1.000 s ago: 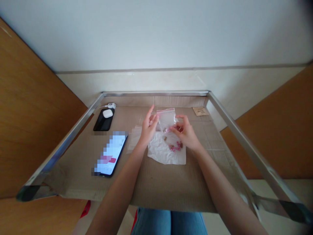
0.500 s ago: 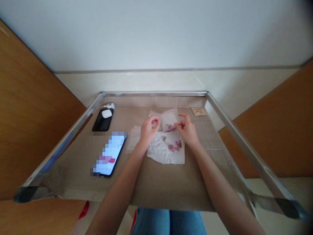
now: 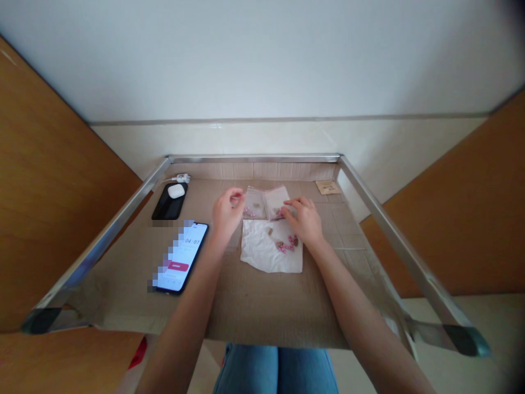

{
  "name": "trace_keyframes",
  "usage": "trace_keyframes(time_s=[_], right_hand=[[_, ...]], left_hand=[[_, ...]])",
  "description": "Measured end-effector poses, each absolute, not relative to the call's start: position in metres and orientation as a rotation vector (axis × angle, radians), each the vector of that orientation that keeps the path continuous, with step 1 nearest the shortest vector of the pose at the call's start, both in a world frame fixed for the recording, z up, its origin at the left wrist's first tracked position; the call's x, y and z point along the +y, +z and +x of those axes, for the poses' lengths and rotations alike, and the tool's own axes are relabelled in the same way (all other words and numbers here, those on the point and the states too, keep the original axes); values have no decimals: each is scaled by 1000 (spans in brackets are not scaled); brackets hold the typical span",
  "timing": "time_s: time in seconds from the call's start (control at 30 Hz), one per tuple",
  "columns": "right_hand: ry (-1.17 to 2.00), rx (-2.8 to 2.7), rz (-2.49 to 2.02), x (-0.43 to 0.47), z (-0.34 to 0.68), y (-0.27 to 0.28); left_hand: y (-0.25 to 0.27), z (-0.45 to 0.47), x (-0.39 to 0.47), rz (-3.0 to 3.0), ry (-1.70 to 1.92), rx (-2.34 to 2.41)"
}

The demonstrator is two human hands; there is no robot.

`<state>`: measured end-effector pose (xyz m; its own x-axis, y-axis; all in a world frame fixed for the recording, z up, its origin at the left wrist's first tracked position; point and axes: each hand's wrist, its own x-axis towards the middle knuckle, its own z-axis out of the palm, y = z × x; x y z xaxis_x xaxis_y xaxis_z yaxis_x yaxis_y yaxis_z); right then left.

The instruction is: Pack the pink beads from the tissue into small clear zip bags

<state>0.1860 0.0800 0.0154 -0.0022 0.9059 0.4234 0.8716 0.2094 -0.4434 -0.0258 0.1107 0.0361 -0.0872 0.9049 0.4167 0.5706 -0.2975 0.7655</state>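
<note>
My left hand is at the left edge of a small clear zip bag, its fingers loosely curled with a gap between thumb and forefinger. Pink beads and a brownish piece show inside that bag. My right hand has thumb and forefinger close together at the right edge of a second clear zip bag, which also has pink pieces near its bottom. Just in front lies a crumpled white tissue bearing several pink beads and a few brown pieces. The right fingertips partly cover the second bag.
A lit phone lies left of my left forearm. Behind it are a black phone-like slab with a white case on top, and a white charger. A brown packet sits back right. Metal rails frame the cardboard surface.
My left hand has moved left, uncovering more of the left bag. My right hand and the right bag have shifted slightly left, thumb and forefinger closer together.
</note>
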Motion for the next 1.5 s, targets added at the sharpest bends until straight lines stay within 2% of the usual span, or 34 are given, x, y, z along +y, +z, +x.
trace_keyframes(time_s=[0.27, 0.4, 0.7, 0.87, 1.0, 1.13, 1.23, 1.5], right_hand=[[-35, -1808, -1668, 81, 188, 15], [-29, -1802, -1665, 81, 189, 14], [-42, -1773, -1610, 83, 192, 15], [9, -1779, -1550, 81, 192, 19], [59, -1768, -1476, 80, 191, 24], [169, -1714, -1425, 81, 191, 27], [279, -1689, -1404, 81, 191, 27], [608, -1615, -1310, 83, 188, 23]], left_hand=[[29, -45, 65, 2252, 614, 2132], [18, -46, 58, 2283, 472, 2185], [21, -55, 57, 2332, 587, 2141], [34, -53, 52, 2416, 836, 2104], [49, -37, 57, 2525, 1064, 1851], [50, -7, 74, 2672, 1266, 1508], [40, 12, 86, 2787, 1255, 1246], [18, 15, 87, 2695, 1281, 1224]])
